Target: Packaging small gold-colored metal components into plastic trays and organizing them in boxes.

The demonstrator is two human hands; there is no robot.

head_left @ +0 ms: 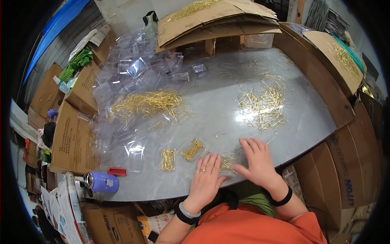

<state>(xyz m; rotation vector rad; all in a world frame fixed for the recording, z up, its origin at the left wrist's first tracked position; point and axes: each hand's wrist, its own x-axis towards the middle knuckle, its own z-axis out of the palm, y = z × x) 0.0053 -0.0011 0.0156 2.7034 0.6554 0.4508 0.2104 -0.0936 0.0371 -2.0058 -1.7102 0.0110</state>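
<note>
My left hand (206, 179) lies flat on the grey table (211, 118) near its front edge, fingers spread, a ring on one finger. My right hand (256, 156) rests beside it, fingers apart, its thumb touching a small clump of thin gold wire hooks (227, 162) that lies between both hands. Two neat bundles of gold hooks (167, 159) (192, 149) lie just left of my left hand. A loose scatter of gold hooks (262, 107) spreads beyond my right hand. A bigger heap of gold hooks (146, 103) sits on clear plastic at the left.
Clear plastic packs (134, 69) cover the table's far left. A purple bottle (101, 181) and a red clip (117, 171) lie at the front left. Cardboard boxes (71, 138) line the left side, folded cardboard (215, 20) with more hooks lies at the back, and brown boxes (345, 162) stand at right.
</note>
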